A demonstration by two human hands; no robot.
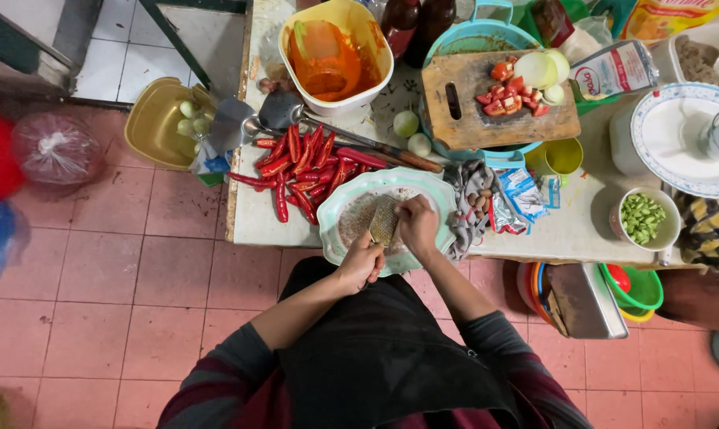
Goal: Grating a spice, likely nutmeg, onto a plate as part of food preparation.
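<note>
Grater (384,220) tilted over pale green plate (435,191) at near table edge. Left hand (361,264) closed around grater's near end. Right hand (417,225) closed, pressing something small, unclear, against grater. Red chillies (300,168) just left of plate. Cutting board (498,103) with chopped tomato (509,90) farther right.

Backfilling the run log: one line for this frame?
left hand: holds grater | right hand: rubbing on grater | under: plate | beside: red chilies

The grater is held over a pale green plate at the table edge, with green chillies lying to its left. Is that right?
Not quite. In the head view, the chillies left of the plate are red, not green. The grater is indeed over the pale green plate at the table edge.
</note>
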